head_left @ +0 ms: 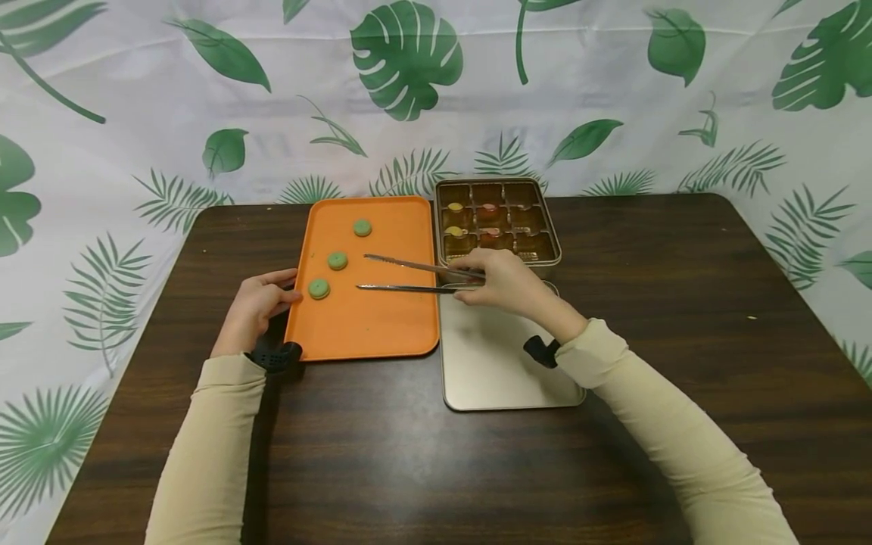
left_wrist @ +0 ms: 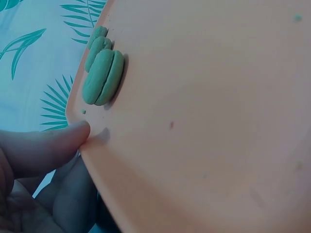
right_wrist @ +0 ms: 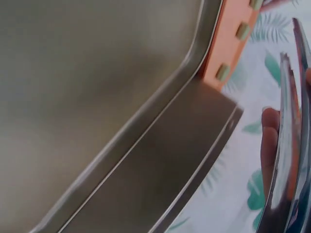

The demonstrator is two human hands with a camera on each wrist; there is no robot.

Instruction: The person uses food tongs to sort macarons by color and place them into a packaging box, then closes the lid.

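"Where are the green macarons (head_left: pixel 337 260)?"
"On the orange tray (head_left: pixel 371 329), its edge pinched by the fingers of the left hand (head_left: pixel 253 310); tongs (head_left: pixel 402 288) are clamped by the right hand (head_left: pixel 509 284)."
"And their hold?"
"Gently, by the sides; texture is poorly shown, but light, brittle shells are expected."

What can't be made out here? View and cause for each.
Head view: handle end of the tongs, covered by the right hand.
Right wrist view: most of that hand, behind the tongs or past the right edge.
Left wrist view: most of the farthest macaron, behind the middle macaron.
Head view: what the yellow pieces in the divided box are; too small.
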